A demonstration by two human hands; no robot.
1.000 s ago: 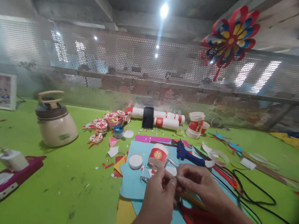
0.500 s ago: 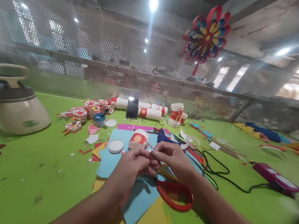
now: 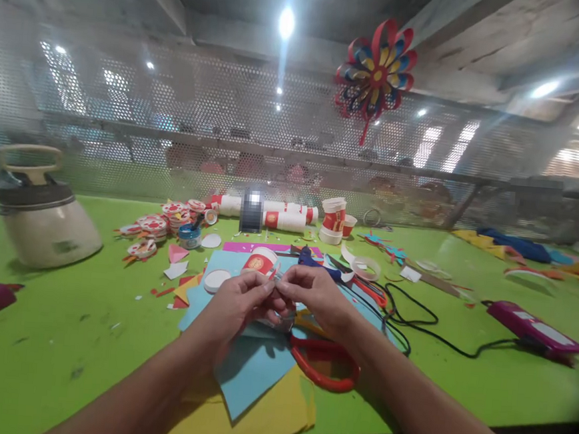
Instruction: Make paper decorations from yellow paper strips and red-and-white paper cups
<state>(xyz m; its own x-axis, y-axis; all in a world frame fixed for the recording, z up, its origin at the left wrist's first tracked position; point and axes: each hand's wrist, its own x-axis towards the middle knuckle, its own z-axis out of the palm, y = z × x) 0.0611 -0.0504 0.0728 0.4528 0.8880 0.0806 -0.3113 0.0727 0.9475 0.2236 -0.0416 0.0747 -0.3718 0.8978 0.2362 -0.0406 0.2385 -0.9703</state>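
My left hand and my right hand meet fingertip to fingertip over the blue paper. Both are closed in a pinch. What lies between the fingers is too small to name; a thin reddish sliver shows just above them. Right behind the fingers a red and white paper cup lies tilted. A white round lid-like disc is to the left of it. Scissors with red handles lie under my right wrist. Beyond that hand is a blue glue gun.
Yellow paper sticks out at the front edge. Stacked paper cups and a tape roll stand beyond. A black cable runs to a purple power strip. A blue jar and a large beige container are on the left.
The view has tilted up and shifted slightly. My hands stay together in a pinch, with the fingertips now closer to each other and the reddish sliver showing above them.
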